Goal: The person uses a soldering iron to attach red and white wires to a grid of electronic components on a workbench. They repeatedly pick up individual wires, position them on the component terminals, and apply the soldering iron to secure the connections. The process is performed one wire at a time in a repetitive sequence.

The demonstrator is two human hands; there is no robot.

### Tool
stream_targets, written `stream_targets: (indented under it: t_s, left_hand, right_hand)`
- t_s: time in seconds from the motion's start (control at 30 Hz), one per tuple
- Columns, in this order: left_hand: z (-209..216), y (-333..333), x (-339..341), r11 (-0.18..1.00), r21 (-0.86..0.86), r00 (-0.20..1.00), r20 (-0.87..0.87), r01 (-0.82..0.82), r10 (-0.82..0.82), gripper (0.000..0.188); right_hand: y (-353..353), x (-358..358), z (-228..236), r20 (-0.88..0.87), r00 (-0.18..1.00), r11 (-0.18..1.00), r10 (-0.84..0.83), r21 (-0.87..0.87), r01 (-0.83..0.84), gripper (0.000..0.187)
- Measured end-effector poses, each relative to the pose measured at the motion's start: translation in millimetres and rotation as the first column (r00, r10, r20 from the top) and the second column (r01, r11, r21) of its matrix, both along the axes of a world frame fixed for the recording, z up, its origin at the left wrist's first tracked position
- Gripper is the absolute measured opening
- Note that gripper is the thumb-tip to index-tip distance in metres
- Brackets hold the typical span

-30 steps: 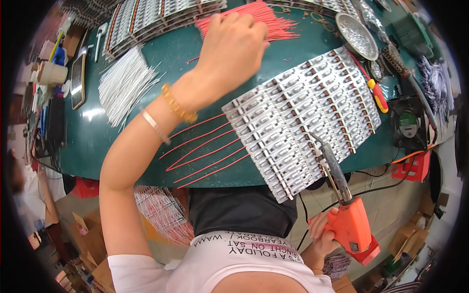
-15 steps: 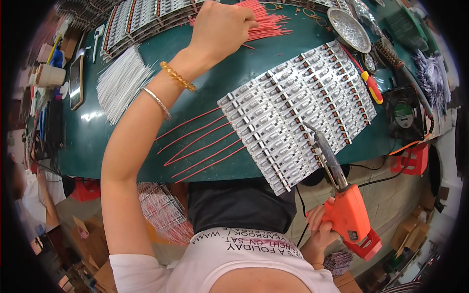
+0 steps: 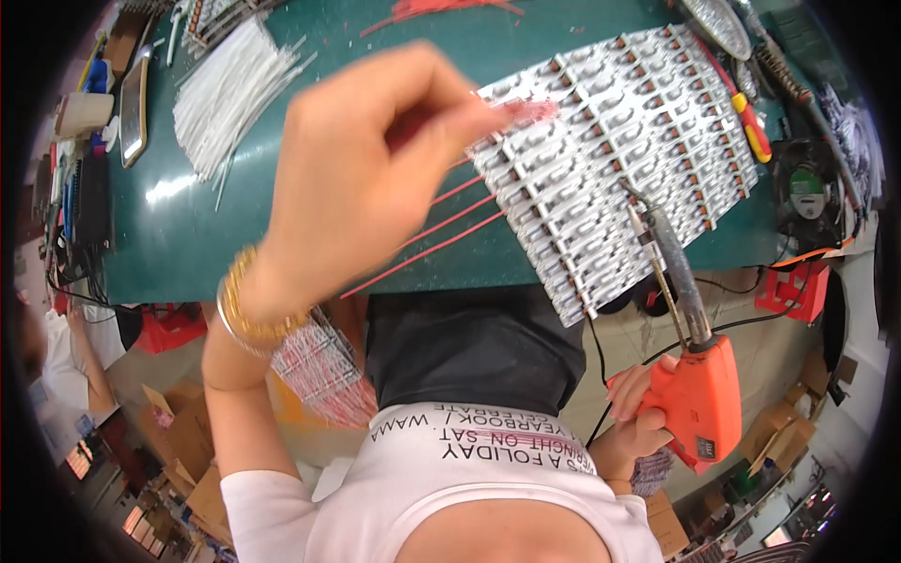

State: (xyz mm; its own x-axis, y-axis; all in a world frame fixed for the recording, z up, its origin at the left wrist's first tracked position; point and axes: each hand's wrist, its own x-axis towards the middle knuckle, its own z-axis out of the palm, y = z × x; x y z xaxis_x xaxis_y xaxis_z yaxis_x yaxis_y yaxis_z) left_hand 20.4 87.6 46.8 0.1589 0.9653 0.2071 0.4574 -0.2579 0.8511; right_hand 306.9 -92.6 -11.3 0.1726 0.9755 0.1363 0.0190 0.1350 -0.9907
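Observation:
My left hand (image 3: pixel 371 155), blurred by motion, is closed in a pinch at the left edge of a slanted panel of small metal parts (image 3: pixel 615 159). A reddish blur, apparently red wire (image 3: pixel 531 112), sticks out from its fingertips over the panel. Several red wires (image 3: pixel 427 251) run left from the panel's edge, partly hidden behind this hand. My right hand (image 3: pixel 643 405) is wrapped round the grip of an orange soldering gun (image 3: pixel 702 399). The gun's dark tip and thin feed tube rest over or just above the panel's lower right part; contact is unclear.
White wires (image 3: pixel 235 98) lie in a bundle at left, beside a phone (image 3: pixel 134 108). More red wires (image 3: pixel 441 7) lie at the far edge. A yellow-red screwdriver (image 3: pixel 751 127), a metal dish (image 3: pixel 718 26) and a black fan (image 3: pixel 807 192) stand right of the panel.
My left hand has come back from the far red wire pile to the panel's left edge, with red wire at its fingertips. The whole view has shifted; the soldering gun stays in my right hand.

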Motion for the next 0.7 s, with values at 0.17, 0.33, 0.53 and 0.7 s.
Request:
stream_targets:
  t_s: [0.17, 0.33, 0.53, 0.7]
  left_hand:
    - [-38.2, -67.2, 16.9, 0.996, -0.028, 0.996, -0.005, -0.084, 0.084, 0.014]
    - [-56.9, -73.1, 29.6, 0.978, -0.011, 0.978, -0.014, -0.210, 0.210, 0.016]
    - [-55.7, -71.3, 33.1, 0.982, 0.008, 0.977, -0.101, -0.187, 0.186, 0.017]
    - [-56.4, -70.5, 31.9, 0.986, 0.002, 0.981, -0.104, -0.164, 0.164, 0.018]
  right_hand:
    - [-1.5, -17.5, 19.6, 0.102, 0.988, 0.987, 0.116, -0.124, -0.103, 0.080]
    - [-26.6, 5.4, 13.0, 0.372, 0.908, 0.963, 0.192, -0.250, -0.101, 0.084]
    - [-14.8, 1.3, 21.9, 0.507, 0.806, 0.921, 0.305, -0.371, -0.115, 0.018]
    - [-11.6, -0.9, 24.7, 0.508, 0.791, 0.906, 0.341, -0.401, -0.133, 0.029]
